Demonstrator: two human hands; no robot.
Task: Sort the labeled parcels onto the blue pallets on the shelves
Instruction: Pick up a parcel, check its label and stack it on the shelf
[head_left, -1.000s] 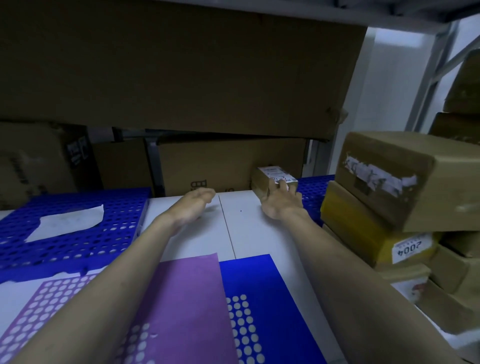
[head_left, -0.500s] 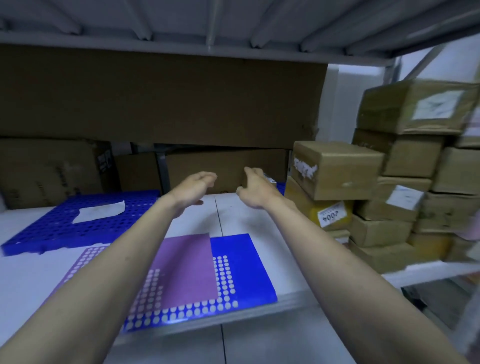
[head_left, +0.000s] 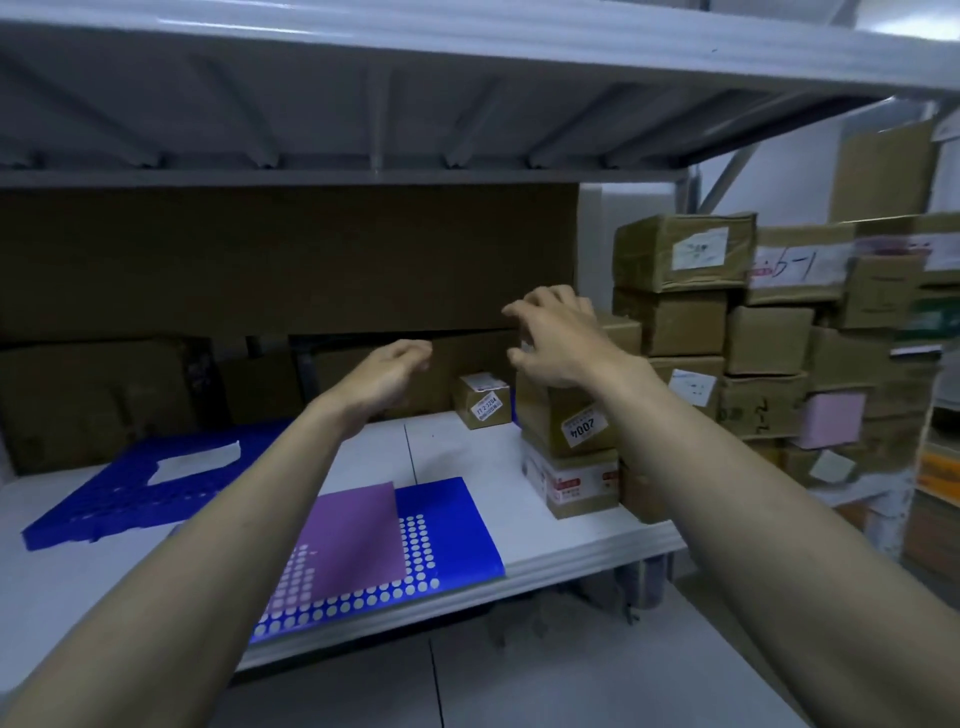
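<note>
A small brown labeled parcel (head_left: 482, 399) stands at the back of the white shelf (head_left: 467, 467), beside a stack of parcels whose middle box (head_left: 566, 421) bears the label 2004. My right hand (head_left: 558, 343) hovers above and in front of that stack, fingers spread and loosely curled, holding nothing. My left hand (head_left: 387, 371) hangs over the shelf to the left of the small parcel, also empty, fingers relaxed. A blue pallet (head_left: 130, 499) with a white paper on it lies at the left. A flat blue board (head_left: 447, 535) with white dots and a purple sheet lies at the front edge.
Many brown cartons (head_left: 769, 338) are piled at the right. Large cardboard sheets (head_left: 291, 260) line the back of the shelf. A grey upper shelf (head_left: 415, 104) hangs close overhead. Grey floor shows below the shelf edge.
My right hand let go of the small labeled parcel at the back and drew away and upward. Both hands pulled back from the shelf, and the view has backed off.
</note>
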